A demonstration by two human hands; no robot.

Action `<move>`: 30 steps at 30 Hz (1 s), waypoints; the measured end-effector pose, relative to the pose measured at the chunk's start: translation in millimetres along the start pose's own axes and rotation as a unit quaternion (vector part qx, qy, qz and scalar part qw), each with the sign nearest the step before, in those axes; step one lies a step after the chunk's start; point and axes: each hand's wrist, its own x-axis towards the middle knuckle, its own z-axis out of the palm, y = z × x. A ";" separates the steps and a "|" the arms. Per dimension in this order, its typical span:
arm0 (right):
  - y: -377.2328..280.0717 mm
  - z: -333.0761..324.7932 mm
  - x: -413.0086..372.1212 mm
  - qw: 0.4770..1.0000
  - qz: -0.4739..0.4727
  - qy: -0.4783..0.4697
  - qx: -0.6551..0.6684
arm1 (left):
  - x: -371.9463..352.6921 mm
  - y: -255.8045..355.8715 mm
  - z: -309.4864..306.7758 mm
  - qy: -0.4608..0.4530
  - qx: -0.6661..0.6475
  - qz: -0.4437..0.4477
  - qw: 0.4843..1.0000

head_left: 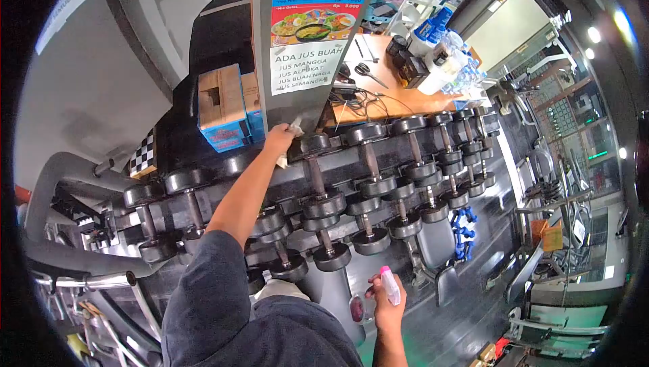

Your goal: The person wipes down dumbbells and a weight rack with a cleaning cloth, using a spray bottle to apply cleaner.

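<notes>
My left hand (278, 140) reaches far forward, its fingers closed on a whitish cloth (295, 126) that shows at both sides of the hand. It is at the foot of a grey panel (307, 106) bearing a menu poster, just above the rear row of dumbbells. Close by on its right lies a black dumbbell (314, 164). Nearer my body, my right hand (391, 309) is wrapped round a small clear bottle (390, 286) with a pink top. The bottle stands nearly upright in the grip, apart from the rack.
Two rows of black dumbbells on a rack (341, 171) run across in front of me. Blue-and-brown cartons (222, 106) stand behind, left. A wooden table (378, 89) holds scissors (370, 74), cables and bottles. Blue dumbbells (464, 234) and a bench (436, 242) lie to the right.
</notes>
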 end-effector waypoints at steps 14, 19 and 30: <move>-11.7 1.1 -4.1 1.000 0.006 -0.003 -0.010 | 28.3 20.6 14.1 -0.067 -0.055 0.201 0.976; 8.9 -23.2 -22.4 0.998 0.038 0.049 0.006 | 2.3 4.7 -15.3 -0.080 0.018 0.010 0.997; 43.5 -60.9 -47.4 0.991 0.058 0.099 0.061 | -149.9 111.4 56.7 0.235 -0.046 0.270 0.932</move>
